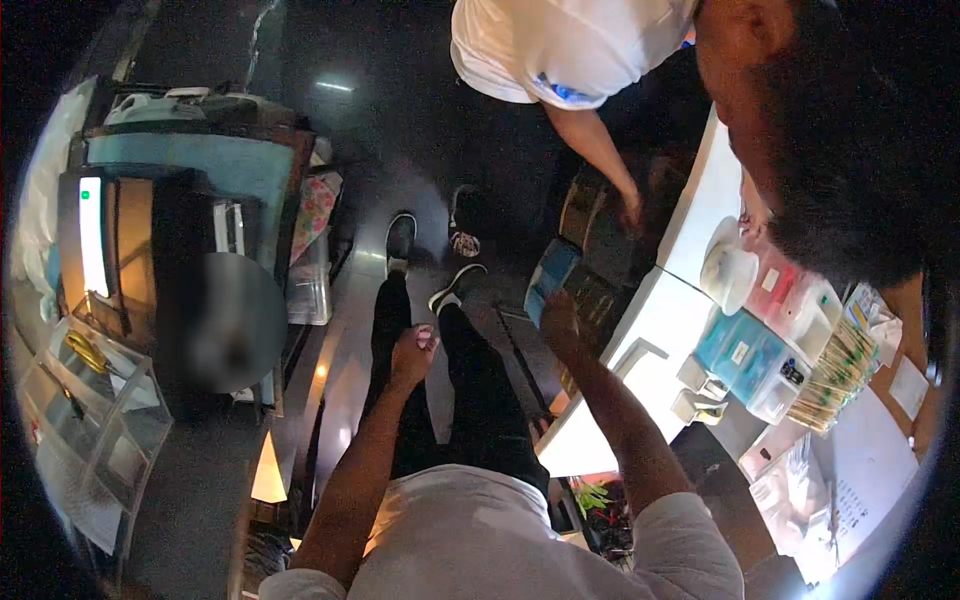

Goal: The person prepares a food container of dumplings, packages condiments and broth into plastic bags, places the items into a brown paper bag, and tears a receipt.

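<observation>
My left hand (pixel 412 352) is closed in front of my legs. A small pinkish bit shows at its fingers, too small to name. My right hand (pixel 558 316) reaches down beside the white table, right by a blue box (pixel 553 268) on a low shelf or in a crate. Its fingers are dark and blend with the box, so I cannot make out whether they grip anything. Dark containers (pixel 592 300) stand close to that hand.
Another person in a white shirt (pixel 570 50) leans in from the upper right, one hand (pixel 631 210) low beside the white table (pixel 640 330). On it are a teal bin (pixel 735 350), a red bin (pixel 772 280) and many thin sticks (pixel 830 375). Clear trays (pixel 90 440) stand left.
</observation>
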Tool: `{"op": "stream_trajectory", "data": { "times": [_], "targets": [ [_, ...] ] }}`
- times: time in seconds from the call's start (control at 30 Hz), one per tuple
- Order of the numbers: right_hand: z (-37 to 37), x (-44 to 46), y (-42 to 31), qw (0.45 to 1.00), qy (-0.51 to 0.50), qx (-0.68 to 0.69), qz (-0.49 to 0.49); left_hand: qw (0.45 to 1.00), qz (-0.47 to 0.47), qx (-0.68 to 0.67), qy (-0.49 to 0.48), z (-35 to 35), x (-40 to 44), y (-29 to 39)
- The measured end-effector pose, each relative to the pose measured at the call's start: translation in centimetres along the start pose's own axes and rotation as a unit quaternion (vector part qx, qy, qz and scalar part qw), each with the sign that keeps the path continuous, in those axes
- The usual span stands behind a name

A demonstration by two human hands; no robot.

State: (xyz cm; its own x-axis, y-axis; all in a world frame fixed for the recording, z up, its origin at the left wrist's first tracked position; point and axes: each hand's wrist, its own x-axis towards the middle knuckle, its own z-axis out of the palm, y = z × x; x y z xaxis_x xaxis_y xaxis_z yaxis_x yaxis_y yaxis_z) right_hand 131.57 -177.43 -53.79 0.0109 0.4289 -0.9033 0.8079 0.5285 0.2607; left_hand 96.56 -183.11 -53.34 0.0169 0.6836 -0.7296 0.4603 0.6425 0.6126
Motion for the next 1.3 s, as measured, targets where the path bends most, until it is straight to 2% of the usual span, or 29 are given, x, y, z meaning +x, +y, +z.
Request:
{"op": "stream_trajectory", "data": {
  "times": [0.07, 0.17, 0.23, 0.27, 0.3, 0.37, 0.5, 0.57, 0.77, 0.87, 0.97, 1.1, 1.17, 1.23, 1.3],
  "targets": [
    [-3.0, 3.3, 2.5, 0.997, 0.021, -0.071, -0.014, 0.999, -0.016, -0.018, -0.027, 0.5, -1.3, 0.6],
    [-6.7, 5.2, 7.2, 0.984, 0.003, -0.178, 0.0, 0.994, 0.046, 0.083, -0.045, 2.5, -1.5, -4.0],
    [-6.2, 5.7, 9.0, 0.977, 0.015, -0.212, 0.011, 0.998, 0.0, -0.038, -0.047, 4.6, -1.0, -9.3],
    [-5.8, 5.9, 9.4, 0.977, 0.032, -0.209, 0.017, 0.994, -0.022, -0.1, -0.048, 4.6, -0.6, -8.7],
    [-5.4, 6.2, 9.7, 0.978, 0.006, -0.21, 0.013, 0.996, -0.024, -0.078, -0.044, 4.5, -0.4, -8.2],
    [-6.5, 5.9, 9.9, 0.977, -0.035, -0.209, 0.007, 0.998, -0.032, -0.03, -0.036, 1.2, -1.1, -2.8],
    [-7.6, 6.8, 9.2, 0.984, -0.03, -0.173, 0.0, 0.997, -0.026, -0.069, -0.008, 0.3, 0.2, -4.3],
    [-7.7, 7.3, 8.8, 0.988, -0.03, -0.152, 0.006, 0.997, -0.03, -0.073, -0.001, -3.2, -0.3, 1.3],
    [-6.2, 6.1, 13.7, 0.991, -0.06, -0.103, 0.059, 0.983, -0.033, -0.176, 0.05, -4.5, -0.9, -4.0],
    [-5.9, 5.6, 15.4, 0.992, -0.059, -0.076, 0.079, 0.992, -0.07, -0.1, 0.041, -5.1, -1.9, -4.6],
    [-5.6, 5.7, 15.2, 0.994, -0.047, -0.052, 0.081, 0.997, -0.024, -0.06, 0.045, -5.5, -2.2, -4.2],
    [-7.4, 6.4, 13.0, 0.996, 0.017, 0.039, 0.074, 0.996, 0.006, -0.084, 0.038, -5.5, -1.3, -2.2],
    [-8.9, 6.1, 10.4, 0.983, 0.084, 0.156, 0.044, 0.994, 0.03, -0.104, 0.027, -4.8, -1.0, -0.1],
    [-11.6, 4.0, 6.8, 0.935, 0.162, 0.313, -0.033, 0.996, 0.056, -0.07, 0.004, -3.4, 0.0, -0.9],
    [-13.9, 0.1, 2.8, 0.874, 0.188, 0.428, -0.133, 0.995, 0.095, -0.026, -0.025, -3.5, 0.1, 0.1]
  ]
}}
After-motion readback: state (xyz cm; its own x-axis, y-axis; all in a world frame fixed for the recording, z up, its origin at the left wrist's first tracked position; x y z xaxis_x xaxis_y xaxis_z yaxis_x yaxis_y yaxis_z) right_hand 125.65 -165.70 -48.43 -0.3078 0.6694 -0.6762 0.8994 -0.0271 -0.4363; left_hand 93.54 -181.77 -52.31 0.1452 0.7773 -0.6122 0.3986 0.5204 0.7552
